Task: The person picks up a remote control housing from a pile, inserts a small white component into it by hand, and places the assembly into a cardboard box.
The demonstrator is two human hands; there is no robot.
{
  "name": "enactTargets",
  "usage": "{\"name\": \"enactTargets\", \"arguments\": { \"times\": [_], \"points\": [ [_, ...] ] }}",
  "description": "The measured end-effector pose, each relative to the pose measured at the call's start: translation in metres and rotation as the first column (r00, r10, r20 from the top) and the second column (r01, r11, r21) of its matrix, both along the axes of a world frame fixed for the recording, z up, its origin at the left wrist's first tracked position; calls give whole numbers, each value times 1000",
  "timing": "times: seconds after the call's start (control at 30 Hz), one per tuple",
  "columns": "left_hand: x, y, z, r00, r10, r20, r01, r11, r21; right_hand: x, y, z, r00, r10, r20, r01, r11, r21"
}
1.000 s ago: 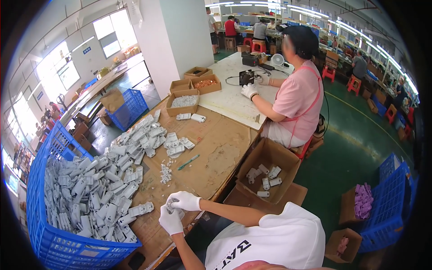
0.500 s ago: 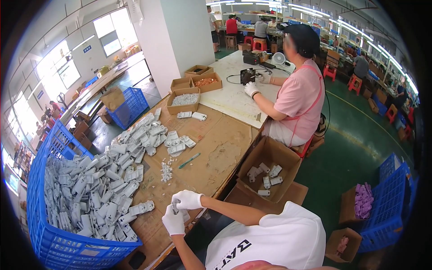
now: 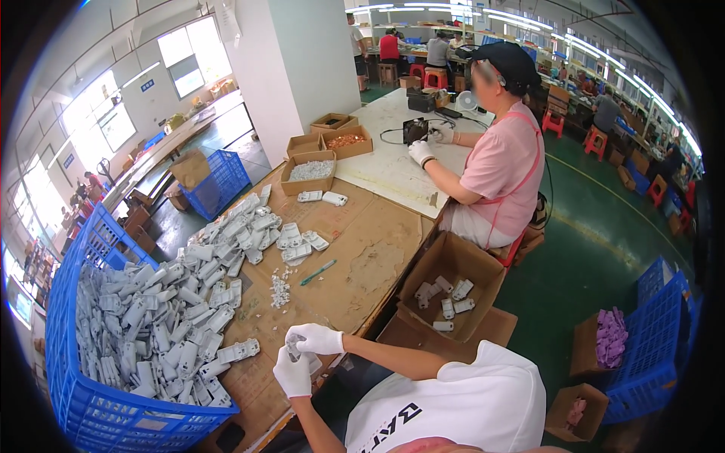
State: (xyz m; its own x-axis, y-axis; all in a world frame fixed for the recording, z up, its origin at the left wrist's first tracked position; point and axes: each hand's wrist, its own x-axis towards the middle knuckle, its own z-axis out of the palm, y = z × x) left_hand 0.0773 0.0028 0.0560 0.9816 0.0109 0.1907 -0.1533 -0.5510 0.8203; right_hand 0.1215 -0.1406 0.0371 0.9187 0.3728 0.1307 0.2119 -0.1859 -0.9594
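Observation:
Both my hands wear white gloves and meet above the near edge of the cardboard-covered table. My left hand [image 3: 291, 374] is closed round a small light-grey plastic casing [image 3: 312, 364], partly hidden by the gloves. From above, the bent fingers of my right hand [image 3: 318, 339] grip the same casing. To the left, a heap of similar grey plastic casings [image 3: 170, 321] spills from a blue crate [image 3: 140, 419] onto the table. Beyond my hands lie a small pile of white bits [image 3: 279, 290] and a teal pen [image 3: 318, 272].
An open carton [image 3: 483, 298] with a few casings stands below the table's right edge. Small boxes of parts [image 3: 311, 171] sit at the far end. A co-worker in pink [image 3: 502, 162] handles a dark device there. More blue crates [image 3: 649, 370] stand at the right.
My hands stay together on the casing with only a very slight shift. The co-worker's head has turned and moved a little to the right.

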Motion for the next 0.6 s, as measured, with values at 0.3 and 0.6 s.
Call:
{"name": "enactTargets", "arguments": {
  "times": [0.3,0.6],
  "points": [
    [-2,1,2,999,47,25,-48,999,17,0,9,-20,999,11,-45,-3,982,190],
    [0,11,-10,995,-50,-83,62,987,147,3,-16,19,975,220,-10,-213,926,-312]
  ]
}}
